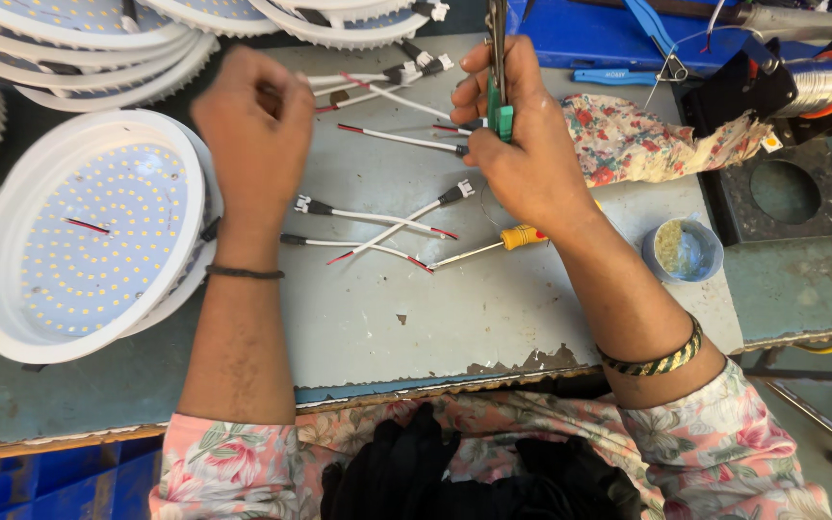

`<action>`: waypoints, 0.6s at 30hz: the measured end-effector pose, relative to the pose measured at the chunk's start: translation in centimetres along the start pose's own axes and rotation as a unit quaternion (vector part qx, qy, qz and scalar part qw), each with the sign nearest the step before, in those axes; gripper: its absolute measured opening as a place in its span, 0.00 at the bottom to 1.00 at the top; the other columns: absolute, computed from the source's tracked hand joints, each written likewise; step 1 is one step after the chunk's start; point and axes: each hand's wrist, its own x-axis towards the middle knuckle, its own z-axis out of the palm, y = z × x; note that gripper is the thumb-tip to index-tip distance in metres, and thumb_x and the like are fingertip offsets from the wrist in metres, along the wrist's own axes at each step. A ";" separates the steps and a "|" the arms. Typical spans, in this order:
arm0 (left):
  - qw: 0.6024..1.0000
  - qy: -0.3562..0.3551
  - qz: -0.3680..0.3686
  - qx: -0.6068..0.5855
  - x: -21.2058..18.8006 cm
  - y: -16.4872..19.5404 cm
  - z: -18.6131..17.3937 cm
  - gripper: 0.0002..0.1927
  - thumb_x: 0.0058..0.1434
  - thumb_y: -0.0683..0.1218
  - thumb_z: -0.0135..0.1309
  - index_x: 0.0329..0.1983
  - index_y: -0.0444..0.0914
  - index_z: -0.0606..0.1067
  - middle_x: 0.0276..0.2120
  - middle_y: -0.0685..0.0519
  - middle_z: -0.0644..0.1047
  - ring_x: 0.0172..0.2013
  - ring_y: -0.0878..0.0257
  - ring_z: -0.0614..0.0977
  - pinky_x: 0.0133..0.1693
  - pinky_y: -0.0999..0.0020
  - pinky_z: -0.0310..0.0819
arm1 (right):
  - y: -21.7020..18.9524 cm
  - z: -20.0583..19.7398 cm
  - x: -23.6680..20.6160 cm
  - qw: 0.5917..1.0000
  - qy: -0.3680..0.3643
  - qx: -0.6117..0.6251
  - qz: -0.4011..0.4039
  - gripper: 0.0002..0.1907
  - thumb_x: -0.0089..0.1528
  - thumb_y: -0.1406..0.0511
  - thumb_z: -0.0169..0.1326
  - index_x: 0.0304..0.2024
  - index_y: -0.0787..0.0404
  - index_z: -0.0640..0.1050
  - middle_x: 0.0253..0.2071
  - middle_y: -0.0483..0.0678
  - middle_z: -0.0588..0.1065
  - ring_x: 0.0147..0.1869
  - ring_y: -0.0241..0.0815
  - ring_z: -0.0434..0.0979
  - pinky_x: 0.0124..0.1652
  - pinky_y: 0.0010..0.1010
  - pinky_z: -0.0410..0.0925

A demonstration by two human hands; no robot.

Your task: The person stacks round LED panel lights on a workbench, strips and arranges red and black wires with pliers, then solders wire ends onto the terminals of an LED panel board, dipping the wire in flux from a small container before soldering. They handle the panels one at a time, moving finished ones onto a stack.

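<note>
My right hand is clamped on green-handled pliers at the far desk; my left hand pinches a wire lead. Loosen either grip, I judge, and the lead slips free.

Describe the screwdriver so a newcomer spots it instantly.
Start at the grey worktable and go to the right hand. Just below its wrist lies the screwdriver, the only thing among the loose red-and-white wire leads with a yellow handle and bare metal shaft.
</note>
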 end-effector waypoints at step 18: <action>0.973 0.063 0.208 0.073 -0.5 1.6 -0.4 0.12 0.75 0.42 0.64 0.37 0.33 0.75 0.28 0.45 0.73 0.30 0.54 0.71 0.35 0.61 0.61 | 0.9 0.0 -0.2 0.997 -0.019 0.023 -0.069 0.25 0.64 0.81 0.44 0.61 0.61 0.65 0.55 0.48 0.72 0.59 0.39 0.78 0.47 0.32 0.81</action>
